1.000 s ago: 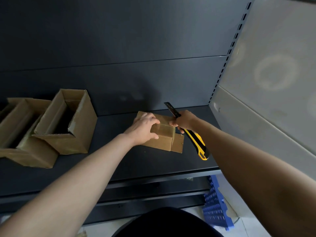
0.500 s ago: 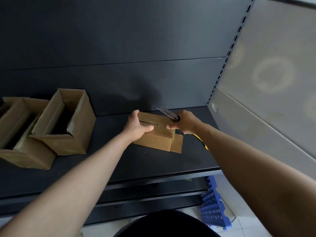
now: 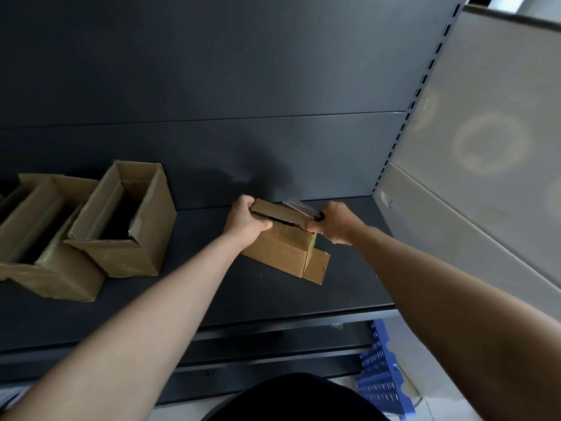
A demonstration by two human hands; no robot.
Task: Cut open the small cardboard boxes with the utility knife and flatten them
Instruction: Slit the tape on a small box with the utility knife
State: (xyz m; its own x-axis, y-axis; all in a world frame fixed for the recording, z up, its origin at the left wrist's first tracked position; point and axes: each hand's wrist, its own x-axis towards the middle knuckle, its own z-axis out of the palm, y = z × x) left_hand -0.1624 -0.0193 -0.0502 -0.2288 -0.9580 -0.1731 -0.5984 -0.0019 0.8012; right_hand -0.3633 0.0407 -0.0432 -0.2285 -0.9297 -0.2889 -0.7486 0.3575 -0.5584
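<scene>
Two grips: left hand [image 3: 246,220] holds box [image 3: 280,249], right hand [image 3: 334,221] clasps knife [image 3: 300,207] (blade points left).

Single wide-angle view from the person's head, facing forward and down, close onto a dark shelf [image 3: 273,299] mid-frame. Its back panel [image 3: 212,71] fills the upper frame; left arm [image 3: 151,314] and right arm [image 3: 455,299] enter from the lower corners.
</scene>
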